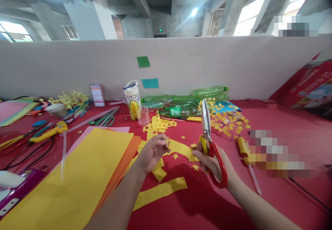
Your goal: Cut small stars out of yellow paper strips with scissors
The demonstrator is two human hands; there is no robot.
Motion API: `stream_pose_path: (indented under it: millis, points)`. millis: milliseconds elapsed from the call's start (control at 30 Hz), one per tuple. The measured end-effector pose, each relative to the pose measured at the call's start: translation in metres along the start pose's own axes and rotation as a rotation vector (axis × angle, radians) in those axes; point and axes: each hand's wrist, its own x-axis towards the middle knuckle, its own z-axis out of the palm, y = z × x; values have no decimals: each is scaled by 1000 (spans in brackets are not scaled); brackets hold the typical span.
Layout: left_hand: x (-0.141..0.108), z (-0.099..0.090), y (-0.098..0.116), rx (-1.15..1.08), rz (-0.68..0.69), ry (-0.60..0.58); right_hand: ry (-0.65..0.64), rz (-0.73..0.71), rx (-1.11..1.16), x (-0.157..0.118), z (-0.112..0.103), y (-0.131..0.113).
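My right hand (213, 161) is wrapped around red-and-yellow-handled scissors (206, 119), whose blades point up and away from me. A yellow paper strip (180, 148) stretches between my two hands, and my right thumb is at its right end. With curled fingers, my left hand (155, 151) pinches the strip's left end; the fingertips are partly hidden. Small yellow stars (195, 168) lie below and around the strip. Another yellow strip (162, 192) rests nearer to me on the red table. Beyond my left hand is a pile of star-punched yellow scraps (157, 123).
Yellow and orange sheets (103, 154) are stacked at left, beside a yellow glue gun (49, 132). Green plastic bottles (185, 111) and a white tumbler (131, 93) stand or lie against the partition. Many stars (230, 119) and another glue gun (243, 147) are at right.
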Motion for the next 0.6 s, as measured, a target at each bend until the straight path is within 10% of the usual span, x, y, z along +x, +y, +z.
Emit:
stream_pose_path:
  millis: [300,600]
  points:
    - [3,9,-19,275,-12,19,-41,66,81,3,2,-3]
    - [6,1,-30,1023,168,-7,34,-8,165,8,-5,10]
